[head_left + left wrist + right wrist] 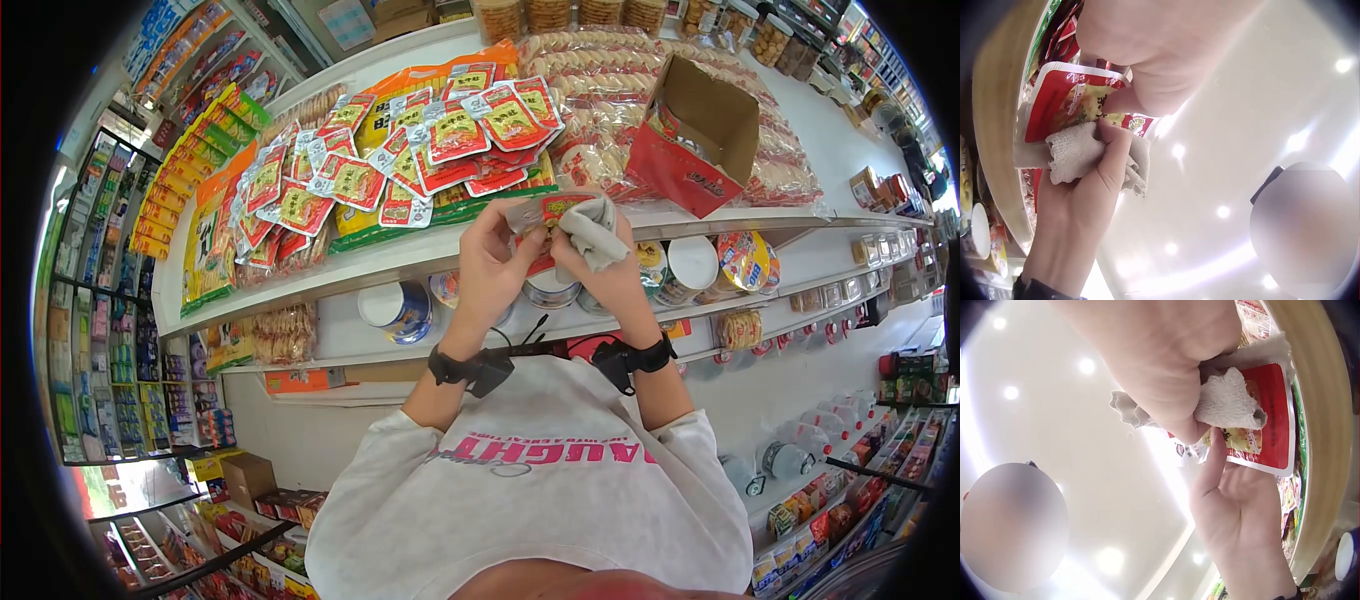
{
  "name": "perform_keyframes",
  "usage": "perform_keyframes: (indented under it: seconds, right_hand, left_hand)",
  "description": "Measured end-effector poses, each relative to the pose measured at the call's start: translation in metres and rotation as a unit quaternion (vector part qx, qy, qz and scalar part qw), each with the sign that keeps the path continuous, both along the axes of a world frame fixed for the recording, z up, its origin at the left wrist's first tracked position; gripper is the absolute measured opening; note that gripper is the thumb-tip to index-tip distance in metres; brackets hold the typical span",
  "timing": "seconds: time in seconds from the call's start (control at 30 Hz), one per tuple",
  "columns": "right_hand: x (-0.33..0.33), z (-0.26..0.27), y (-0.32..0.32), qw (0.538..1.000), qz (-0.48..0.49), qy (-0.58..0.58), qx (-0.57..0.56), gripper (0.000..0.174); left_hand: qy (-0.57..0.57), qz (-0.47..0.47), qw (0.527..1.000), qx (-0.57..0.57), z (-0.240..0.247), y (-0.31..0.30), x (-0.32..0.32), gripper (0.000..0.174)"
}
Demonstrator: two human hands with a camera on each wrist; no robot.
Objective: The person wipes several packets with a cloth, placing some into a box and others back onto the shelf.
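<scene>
A red and white snack packet is held between both hands over the shelf's front edge. My left hand pinches one end of it, thumb on the printed face. My right hand grips a crumpled grey-white cloth, which lies against the packet. In the left wrist view the cloth covers part of the packet, and the two thumbs meet near its middle. Beyond the hands, a heap of similar red packets lies on larger orange and green bags.
An open red cardboard box stands right of the heap on clear bags of round biscuits. Along the white shelf edge, tubs and cup noodles sit one level below. Jars line the back.
</scene>
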State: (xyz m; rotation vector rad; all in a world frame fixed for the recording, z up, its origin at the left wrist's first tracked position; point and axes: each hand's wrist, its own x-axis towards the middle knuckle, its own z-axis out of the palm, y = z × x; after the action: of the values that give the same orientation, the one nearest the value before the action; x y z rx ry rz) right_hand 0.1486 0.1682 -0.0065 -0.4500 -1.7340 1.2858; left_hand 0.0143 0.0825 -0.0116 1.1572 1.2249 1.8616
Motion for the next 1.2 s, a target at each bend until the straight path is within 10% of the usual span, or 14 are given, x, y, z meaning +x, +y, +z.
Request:
perform_keyframes:
  seconds: [0.7, 1.1, 1.2]
  right_hand:
    - [-0.015, -0.003, -0.008, 0.995, -0.024, -0.092, 0.023, 0.024]
    - [-0.018, -0.013, 0.004, 0.961, -0.1, -0.024, -0.257, 0.037]
    - [-0.022, -0.006, -0.004, 0.988, -0.063, 0.006, -0.142, 0.036]
  left_hand:
    - [-0.081, 0.012, 0.996, -0.038, 0.026, -0.019, -0.03, 0.019]
    - [-0.021, 0.006, 0.991, -0.135, 0.005, -0.042, -0.045, 0.017]
    - [-0.001, -0.028, 0.99, -0.142, 0.005, -0.042, -0.04, 0.014]
